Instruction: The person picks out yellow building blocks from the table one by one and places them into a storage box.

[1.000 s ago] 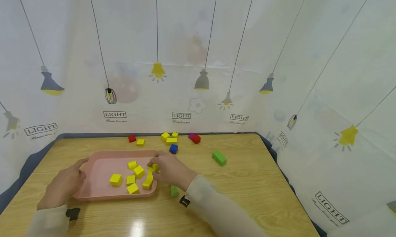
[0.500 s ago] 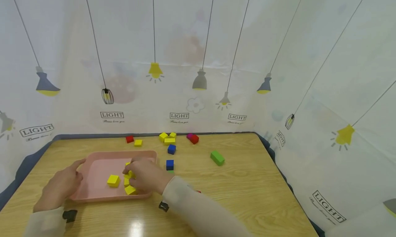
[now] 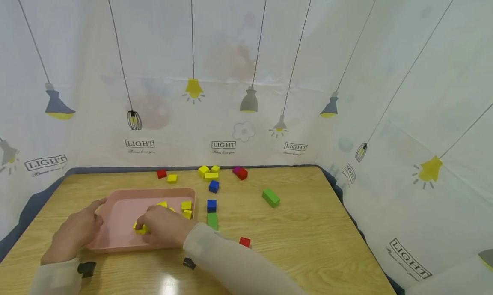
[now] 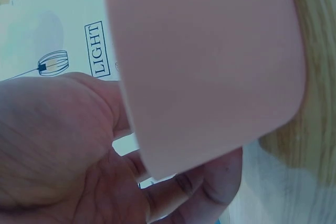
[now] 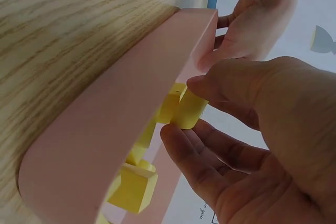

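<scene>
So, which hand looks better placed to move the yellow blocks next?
Probably the right hand: it reaches over the pink tray and pinches a yellow block, with other yellow blocks close by. The left hand grips the tray's left end, apart from the blocks.

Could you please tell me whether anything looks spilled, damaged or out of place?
Nothing looks spilled or damaged; at most, four yellow blocks seem stray near the far edge of the table, since the pink tray holds similar ones.

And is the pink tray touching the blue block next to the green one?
Apart. The head view shows a strip of table between the pink tray and the blue block.
</scene>
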{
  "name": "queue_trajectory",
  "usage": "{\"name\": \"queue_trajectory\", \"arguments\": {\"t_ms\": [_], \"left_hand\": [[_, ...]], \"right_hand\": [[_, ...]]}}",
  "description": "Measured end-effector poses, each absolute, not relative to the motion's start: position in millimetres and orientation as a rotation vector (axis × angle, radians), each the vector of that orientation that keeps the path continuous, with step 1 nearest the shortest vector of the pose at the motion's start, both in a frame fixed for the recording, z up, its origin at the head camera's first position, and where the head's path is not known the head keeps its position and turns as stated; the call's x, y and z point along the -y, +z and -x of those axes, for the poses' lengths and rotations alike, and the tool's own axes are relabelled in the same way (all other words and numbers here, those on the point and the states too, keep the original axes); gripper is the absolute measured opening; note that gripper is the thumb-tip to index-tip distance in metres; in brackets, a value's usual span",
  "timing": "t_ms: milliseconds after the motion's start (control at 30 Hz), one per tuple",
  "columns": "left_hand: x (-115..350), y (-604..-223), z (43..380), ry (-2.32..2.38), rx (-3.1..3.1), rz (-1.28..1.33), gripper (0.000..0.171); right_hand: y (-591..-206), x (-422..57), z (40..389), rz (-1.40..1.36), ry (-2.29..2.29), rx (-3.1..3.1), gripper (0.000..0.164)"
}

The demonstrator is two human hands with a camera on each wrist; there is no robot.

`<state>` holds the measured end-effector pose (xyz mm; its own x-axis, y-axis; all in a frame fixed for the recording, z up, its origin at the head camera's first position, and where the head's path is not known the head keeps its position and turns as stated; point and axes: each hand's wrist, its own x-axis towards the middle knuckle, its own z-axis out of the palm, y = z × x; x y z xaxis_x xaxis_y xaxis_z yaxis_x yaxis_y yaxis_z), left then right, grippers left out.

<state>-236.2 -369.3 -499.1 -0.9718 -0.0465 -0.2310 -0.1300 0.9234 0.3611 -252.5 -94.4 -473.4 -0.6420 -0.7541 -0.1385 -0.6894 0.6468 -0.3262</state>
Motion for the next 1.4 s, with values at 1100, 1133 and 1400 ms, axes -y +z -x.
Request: {"name": "queue_trajectory", "arguments": {"t_ms": [1100, 1133, 1400], "left_hand": [[371, -498, 237, 0.560, -2.884, 0.126, 0.062], [370, -498, 237, 0.558, -2.881, 0.131, 0.062], [368, -501, 237, 0.552, -2.868, 0.149, 0.063]], "right_hand": [[-470, 103, 250, 1.272, -0.236, -2.554, 0.038], [-470, 100, 252, 1.272, -0.248, -2.558, 0.038], [-478, 76, 266, 1.238, -0.364, -2.627, 0.038]]}}
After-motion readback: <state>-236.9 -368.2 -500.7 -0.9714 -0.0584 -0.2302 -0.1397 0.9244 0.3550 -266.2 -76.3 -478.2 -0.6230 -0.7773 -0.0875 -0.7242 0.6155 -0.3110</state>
